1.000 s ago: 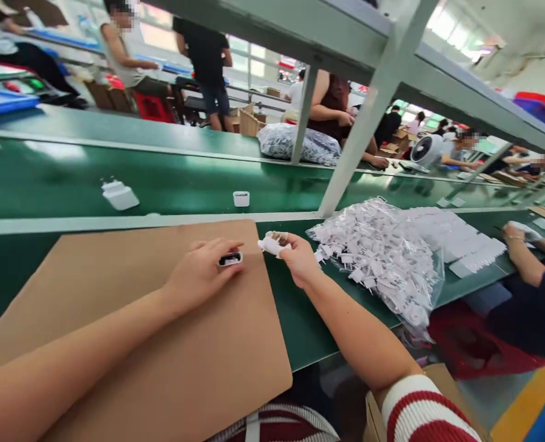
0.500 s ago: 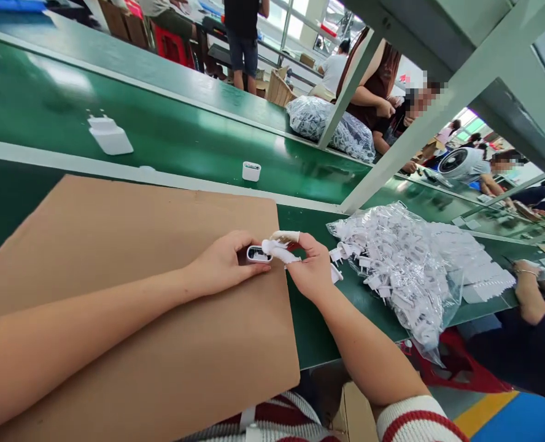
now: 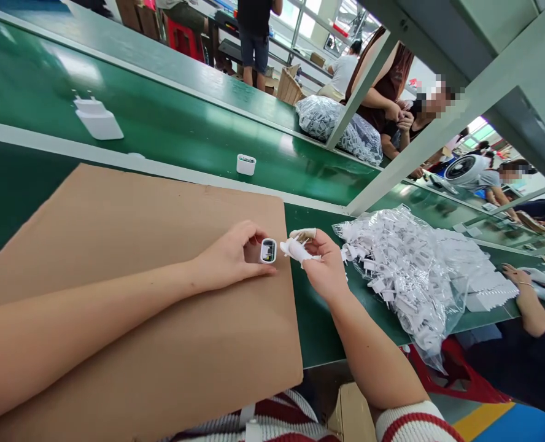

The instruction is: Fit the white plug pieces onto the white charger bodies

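A small white plastic housing (image 3: 268,251), its open end showing dark parts inside, is held between the thumb and fingers of my left hand (image 3: 235,253) above the right part of the cardboard sheet (image 3: 171,227). Just right of it is my right hand (image 3: 321,258), with white covers on some fingertips. Its fingers are pinched round a small white piece with thin pins, partly hidden by the fingers. A gap separates this piece from the housing.
A clear bag of white plug parts (image 3: 405,270) lies right of my right hand, beside rows of white pieces (image 3: 488,285). Another housing (image 3: 246,164) and a white plug (image 3: 98,119) are on the green belt. A metal post (image 3: 374,178) rises beyond. A co-worker's hands are at far right.
My left hand has moved slightly right and turned the housing so its open end stands taller in view. My right hand has drawn back right, away from the housing.
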The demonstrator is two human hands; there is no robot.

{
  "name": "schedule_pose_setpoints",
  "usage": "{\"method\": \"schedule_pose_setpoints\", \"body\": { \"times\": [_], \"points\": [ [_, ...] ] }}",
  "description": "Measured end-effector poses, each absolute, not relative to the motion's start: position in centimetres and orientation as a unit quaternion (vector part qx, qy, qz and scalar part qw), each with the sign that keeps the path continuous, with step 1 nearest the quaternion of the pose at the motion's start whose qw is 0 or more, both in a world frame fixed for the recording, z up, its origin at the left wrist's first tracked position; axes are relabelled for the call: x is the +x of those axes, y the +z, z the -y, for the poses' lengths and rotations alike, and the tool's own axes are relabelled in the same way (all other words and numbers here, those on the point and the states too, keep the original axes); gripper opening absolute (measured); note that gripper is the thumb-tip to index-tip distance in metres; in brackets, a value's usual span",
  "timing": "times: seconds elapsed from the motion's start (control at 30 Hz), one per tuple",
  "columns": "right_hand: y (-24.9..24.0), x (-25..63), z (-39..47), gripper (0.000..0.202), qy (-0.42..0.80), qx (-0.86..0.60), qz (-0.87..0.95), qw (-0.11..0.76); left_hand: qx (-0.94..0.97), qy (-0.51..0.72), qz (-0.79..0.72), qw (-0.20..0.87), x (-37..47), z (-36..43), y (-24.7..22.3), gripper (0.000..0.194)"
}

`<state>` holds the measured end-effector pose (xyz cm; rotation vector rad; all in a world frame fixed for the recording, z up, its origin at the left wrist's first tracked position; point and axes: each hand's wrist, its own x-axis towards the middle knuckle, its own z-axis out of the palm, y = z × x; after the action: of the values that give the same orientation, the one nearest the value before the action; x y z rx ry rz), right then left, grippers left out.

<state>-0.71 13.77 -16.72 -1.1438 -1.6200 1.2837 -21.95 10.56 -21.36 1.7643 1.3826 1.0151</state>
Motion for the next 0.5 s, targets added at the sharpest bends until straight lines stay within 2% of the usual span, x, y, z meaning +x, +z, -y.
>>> {"method": "schedule_pose_setpoints", "body": {
  "times": [0.07, 0.13, 0.33, 0.5],
  "points": [
    [-16.5, -0.6, -13.7, 0.028, 0.452, -0.457, 0.655, 0.396, 0.678, 0.388, -0.482, 0.397, -21.9, -10.5, -21.2, 0.056],
    [-16.5, -0.5, -13.7, 0.024, 0.399, -0.452, 0.682, 0.413, 0.669, 0.4, -0.457, 0.428, -21.9, -10.5, -21.1, 0.059],
    [-17.2, -0.4, -13.4, 0.015, 0.294, -0.396, 0.767, 0.411, 0.636, 0.391, -0.513, 0.423, -21.6, -10.6, -20.9, 0.049],
    [-17.6, -0.9, -12.9, 0.014, 0.2, -0.373, 0.825, 0.374, 0.618, 0.399, -0.514, 0.441, -21.4, -10.4, -20.8, 0.05]
  ]
}}
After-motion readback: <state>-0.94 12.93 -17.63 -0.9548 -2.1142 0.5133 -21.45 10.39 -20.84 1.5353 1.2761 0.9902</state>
